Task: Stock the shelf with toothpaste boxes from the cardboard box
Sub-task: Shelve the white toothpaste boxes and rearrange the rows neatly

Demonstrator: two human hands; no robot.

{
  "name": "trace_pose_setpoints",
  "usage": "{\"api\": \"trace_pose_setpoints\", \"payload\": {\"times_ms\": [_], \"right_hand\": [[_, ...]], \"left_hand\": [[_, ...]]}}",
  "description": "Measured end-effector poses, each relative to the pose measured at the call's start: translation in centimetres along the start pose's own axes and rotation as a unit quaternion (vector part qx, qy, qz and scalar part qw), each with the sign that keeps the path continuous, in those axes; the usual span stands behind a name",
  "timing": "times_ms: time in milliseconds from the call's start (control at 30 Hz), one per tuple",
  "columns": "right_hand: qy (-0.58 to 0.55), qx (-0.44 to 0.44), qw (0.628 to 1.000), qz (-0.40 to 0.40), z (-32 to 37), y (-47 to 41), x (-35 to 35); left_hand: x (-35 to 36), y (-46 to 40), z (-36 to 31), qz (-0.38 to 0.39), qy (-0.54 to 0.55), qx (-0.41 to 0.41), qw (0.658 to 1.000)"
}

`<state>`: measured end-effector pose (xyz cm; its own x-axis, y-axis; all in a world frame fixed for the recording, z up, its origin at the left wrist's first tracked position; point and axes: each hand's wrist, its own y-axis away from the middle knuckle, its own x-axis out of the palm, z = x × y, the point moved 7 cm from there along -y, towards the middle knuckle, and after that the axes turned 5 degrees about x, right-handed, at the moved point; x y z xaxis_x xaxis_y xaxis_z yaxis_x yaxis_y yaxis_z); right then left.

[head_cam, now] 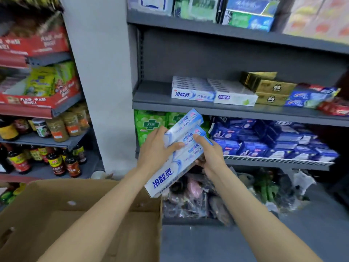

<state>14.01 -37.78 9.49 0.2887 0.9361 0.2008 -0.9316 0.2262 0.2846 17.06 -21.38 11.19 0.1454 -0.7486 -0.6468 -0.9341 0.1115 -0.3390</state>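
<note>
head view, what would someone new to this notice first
First, the bundle of toothpaste boxes, white and blue, held tilted at centre frame by the left hand and right hand, both gripping it. Next, the matching toothpaste stack already on the grey shelf just above. The open cardboard box fills the lower left.

held toothpaste box reads 冷酸灵, shelved box likewise
</note>
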Motion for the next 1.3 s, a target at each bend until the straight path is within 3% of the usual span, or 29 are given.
{"api": "trace_pose_setpoints", "payload": {"times_ms": [167,333,533,1000,1167,1300], "right_hand": [[-0.003,0.000,1.000,-0.011,4.9,-4.0,-6.7],[-0.067,-0.001,0.997,-0.038,9.2,-7.9,-11.3],[-0.133,-0.015,0.990,-0.045,12.8,-13.2,-11.5],[-0.173,-0.047,0.983,-0.043,20.3,-29.7,-5.3],[-0.187,-0.026,0.981,-0.049,21.4,-34.1,-5.5],[-0.184,-0.007,0.981,-0.056,22.1,-36.7,-5.2]], "left_hand": [[3.7,-4.5,-7.0,-0.013,-0.098,0.070,0.993],[3.6,-9.6,-9.9,-0.059,-0.204,0.044,0.976],[3.1,-16.7,-11.1,-0.090,-0.317,0.035,0.944],[4.9,-37.8,-6.2,-0.003,-0.217,0.014,0.976],[6.0,-43.1,-4.8,0.062,-0.127,0.079,0.987],[8.3,-46.4,-4.3,0.094,-0.145,0.098,0.980]]}}
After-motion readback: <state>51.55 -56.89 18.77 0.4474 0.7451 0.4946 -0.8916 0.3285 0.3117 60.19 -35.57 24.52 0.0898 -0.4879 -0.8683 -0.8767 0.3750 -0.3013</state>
